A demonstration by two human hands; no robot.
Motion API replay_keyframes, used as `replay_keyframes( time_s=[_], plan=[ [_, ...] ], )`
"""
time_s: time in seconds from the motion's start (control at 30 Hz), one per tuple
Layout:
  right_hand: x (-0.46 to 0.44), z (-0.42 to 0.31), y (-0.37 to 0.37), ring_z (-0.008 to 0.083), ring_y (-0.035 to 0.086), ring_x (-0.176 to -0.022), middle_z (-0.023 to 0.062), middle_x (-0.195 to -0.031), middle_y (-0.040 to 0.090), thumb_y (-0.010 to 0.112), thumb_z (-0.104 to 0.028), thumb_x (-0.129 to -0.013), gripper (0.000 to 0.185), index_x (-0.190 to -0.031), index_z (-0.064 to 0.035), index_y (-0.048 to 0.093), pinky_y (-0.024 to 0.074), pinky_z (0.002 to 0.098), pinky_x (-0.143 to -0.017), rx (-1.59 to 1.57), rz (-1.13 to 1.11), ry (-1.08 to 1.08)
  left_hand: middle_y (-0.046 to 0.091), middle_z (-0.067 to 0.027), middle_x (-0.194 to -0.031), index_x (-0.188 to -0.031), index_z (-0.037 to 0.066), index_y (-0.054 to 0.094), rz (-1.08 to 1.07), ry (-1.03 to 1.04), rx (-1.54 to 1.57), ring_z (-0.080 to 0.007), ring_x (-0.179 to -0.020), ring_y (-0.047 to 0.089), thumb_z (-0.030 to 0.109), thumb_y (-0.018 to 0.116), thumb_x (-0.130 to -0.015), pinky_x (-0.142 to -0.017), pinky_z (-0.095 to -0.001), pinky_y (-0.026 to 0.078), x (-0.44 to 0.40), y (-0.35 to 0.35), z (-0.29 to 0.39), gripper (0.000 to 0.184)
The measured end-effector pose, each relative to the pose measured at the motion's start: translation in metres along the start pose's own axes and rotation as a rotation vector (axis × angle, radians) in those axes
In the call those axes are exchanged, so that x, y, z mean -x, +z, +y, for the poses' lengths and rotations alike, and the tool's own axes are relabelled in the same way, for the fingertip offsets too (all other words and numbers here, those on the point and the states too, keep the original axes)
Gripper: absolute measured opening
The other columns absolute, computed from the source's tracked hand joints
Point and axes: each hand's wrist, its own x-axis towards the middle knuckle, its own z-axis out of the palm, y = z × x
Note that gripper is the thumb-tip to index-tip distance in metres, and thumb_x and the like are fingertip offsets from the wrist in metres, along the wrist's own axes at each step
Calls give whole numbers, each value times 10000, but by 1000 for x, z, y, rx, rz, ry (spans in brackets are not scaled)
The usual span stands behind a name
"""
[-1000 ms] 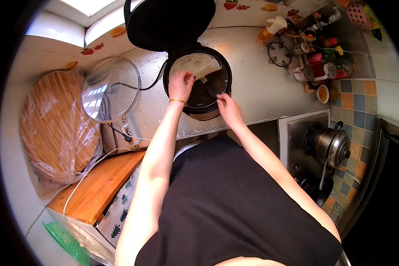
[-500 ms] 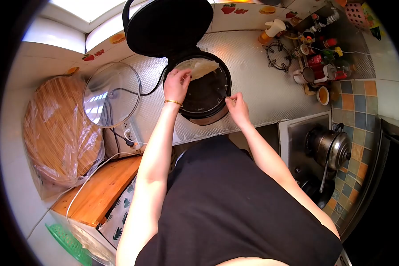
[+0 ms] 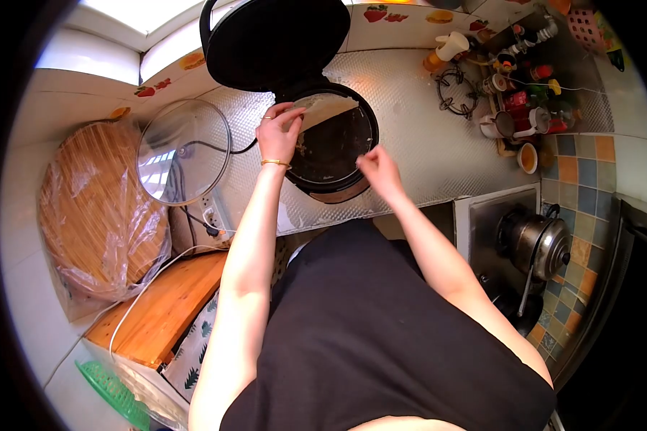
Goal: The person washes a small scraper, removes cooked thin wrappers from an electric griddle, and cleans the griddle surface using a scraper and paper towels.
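Note:
A round black electric griddle (image 3: 374, 136) stands on the counter with its lid (image 3: 280, 43) tipped up and back. On the far part of its plate lies a thin pale pancake (image 3: 329, 113), its near edge folded over. My left hand (image 3: 277, 136), with a ring and a gold bracelet, pinches the pancake's left end between thumb and fingers. At the griddle's right rim is my right hand (image 3: 381, 172), fingertips pressed together over the plate's edge. Anything between those fingertips is too small to make out. Small crumbs dot the dark plate.
To the left, a glass lid (image 3: 183, 151) leans beside a plastic-wrapped round wooden board (image 3: 101, 208). A power strip (image 3: 212, 215) and cords lie near the griddle. Right of it are a burner grate (image 3: 456, 93), several bottles and cups, and a steel pot (image 3: 543, 244) on the stove.
My left hand has shifted slightly left with the pancake's end. My right hand has moved a little left, over the griddle's rim. The view has shifted slightly.

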Motion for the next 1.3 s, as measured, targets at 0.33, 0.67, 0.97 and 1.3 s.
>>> replay_keyframes(
  time_s=[0.33,0.67,0.97,1.3],
  plan=[
    [-19,-59,89,434,628,-833,203,-861,661,613,-212,-860,241,-981,-55,476,487,512,-708,123,-75,37,665,-76,-1077,-973,114,739,-40,-25,97,-247,-964,640,100,669,-798,-849,-320,501,-6,-9,1,189],
    [24,-32,61,432,619,-806,210,-788,637,628,-223,-870,265,-963,-53,447,471,485,-683,-10,55,39,659,-45,-1100,-971,134,741,-49,23,79,-217,-889,664,96,671,-812,-783,-298,526,-17,-16,25,177],
    [-58,-54,82,427,624,-841,208,-829,651,629,-229,-876,264,-957,-40,462,481,465,-728,-4,151,92,654,-25,-1112,-941,153,746,-28,38,19,-207,-772,674,149,675,-818,-706,-305,529,-34,-20,34,142],
    [-13,-24,29,429,622,-831,214,-819,644,634,-237,-866,269,-953,-48,464,475,474,-719,-17,113,66,647,-42,-1124,-956,154,745,11,88,-88,-228,-979,634,154,665,-830,-825,-325,504,-46,-44,65,149]
  ],
)
